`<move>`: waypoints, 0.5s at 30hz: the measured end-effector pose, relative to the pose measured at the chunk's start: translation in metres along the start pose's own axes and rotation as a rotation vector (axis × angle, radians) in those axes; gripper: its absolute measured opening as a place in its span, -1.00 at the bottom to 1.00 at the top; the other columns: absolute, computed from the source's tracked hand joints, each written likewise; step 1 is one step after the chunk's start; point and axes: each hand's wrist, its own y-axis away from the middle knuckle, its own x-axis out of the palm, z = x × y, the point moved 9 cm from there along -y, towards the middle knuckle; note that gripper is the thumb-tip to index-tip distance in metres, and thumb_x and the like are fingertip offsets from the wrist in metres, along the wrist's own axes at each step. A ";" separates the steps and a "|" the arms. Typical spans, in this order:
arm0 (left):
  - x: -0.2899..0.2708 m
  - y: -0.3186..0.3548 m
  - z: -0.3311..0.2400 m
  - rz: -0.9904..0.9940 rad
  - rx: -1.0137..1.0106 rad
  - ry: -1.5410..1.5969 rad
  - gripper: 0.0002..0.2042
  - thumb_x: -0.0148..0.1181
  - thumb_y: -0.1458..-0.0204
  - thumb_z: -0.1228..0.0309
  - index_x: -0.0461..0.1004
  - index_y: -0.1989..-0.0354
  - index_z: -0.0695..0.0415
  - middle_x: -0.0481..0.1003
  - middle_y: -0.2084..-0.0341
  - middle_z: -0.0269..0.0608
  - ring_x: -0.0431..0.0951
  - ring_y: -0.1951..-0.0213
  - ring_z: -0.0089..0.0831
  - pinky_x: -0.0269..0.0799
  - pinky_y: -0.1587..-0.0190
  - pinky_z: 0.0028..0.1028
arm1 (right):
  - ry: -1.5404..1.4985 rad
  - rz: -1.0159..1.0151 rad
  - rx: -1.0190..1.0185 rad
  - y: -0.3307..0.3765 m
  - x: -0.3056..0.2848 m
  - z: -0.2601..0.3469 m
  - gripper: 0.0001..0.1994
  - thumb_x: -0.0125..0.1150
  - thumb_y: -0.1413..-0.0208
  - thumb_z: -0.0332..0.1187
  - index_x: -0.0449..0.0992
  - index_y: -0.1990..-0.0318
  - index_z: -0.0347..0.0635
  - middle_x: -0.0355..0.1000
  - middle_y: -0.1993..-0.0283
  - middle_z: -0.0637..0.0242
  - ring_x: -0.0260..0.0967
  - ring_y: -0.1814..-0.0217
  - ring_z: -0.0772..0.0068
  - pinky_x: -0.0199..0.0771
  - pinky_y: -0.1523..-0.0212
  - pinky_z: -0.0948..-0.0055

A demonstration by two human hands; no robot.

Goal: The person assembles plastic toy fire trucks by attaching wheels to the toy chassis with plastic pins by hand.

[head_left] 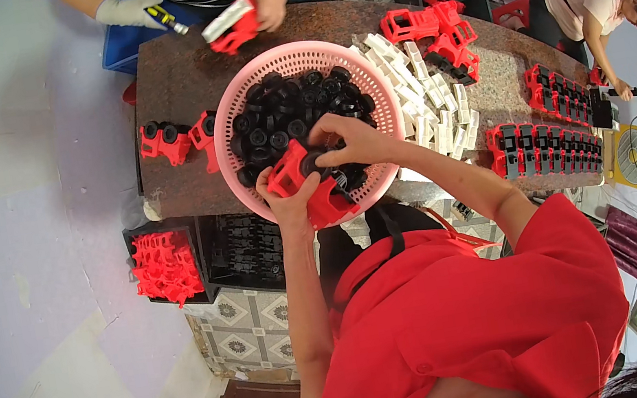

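Note:
Over the near side of a round pink basket [387, 98], my left hand [292, 204] is closed around a red plastic toy truck body [328, 207]. My right hand [356, 141] pinches a black toy wheel [313, 161] against the upper side of that body; whether the wheel is seated there I cannot tell. Another dark wheel shows at the body's right side, partly hidden. Loose black wheels [294, 112] fill the basket beneath both hands.
White plastic parts [436, 103] lie in a heap right of the basket. Red truck bodies [164, 144] sit to its left; rows of red-and-black trucks [545, 147] stand far right. A co-worker's gloved hand [130, 13] holds a yellow-black tool. Dark crates with red parts [166, 264] stand below left.

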 end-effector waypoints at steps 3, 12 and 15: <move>0.003 0.010 0.004 0.029 0.009 -0.043 -0.22 0.39 0.22 0.66 0.04 -0.17 0.04 0.30 -0.01 -0.12 0.43 -0.01 -0.28 0.44 -0.08 -0.30 | -0.091 0.050 -0.016 0.004 0.009 -0.011 -0.39 0.40 0.07 -0.25 0.36 -0.15 -0.25 0.46 0.04 0.15 0.39 0.08 0.44 0.38 0.00 0.48; -0.011 0.000 0.029 -0.065 -0.157 0.136 -0.36 0.35 0.09 0.59 0.07 -0.12 0.08 0.33 0.01 -0.15 0.45 0.01 -0.30 0.49 -0.01 -0.29 | 1.199 -0.324 -0.359 -0.058 -0.054 -0.027 -0.58 0.22 0.03 -0.11 0.49 0.12 -0.24 0.43 0.20 0.13 0.36 0.02 0.15 0.33 0.03 0.21; -0.019 -0.014 0.018 -0.079 -0.093 0.302 -0.47 0.28 0.03 0.61 0.20 -0.12 0.14 0.37 -0.05 -0.15 0.47 -0.03 -0.26 0.52 -0.05 -0.25 | 1.869 -0.356 -0.577 -0.066 -0.059 -0.048 -0.68 0.09 0.02 -0.30 0.47 0.12 -0.29 0.36 0.06 0.21 0.26 -0.09 0.16 0.25 -0.08 0.21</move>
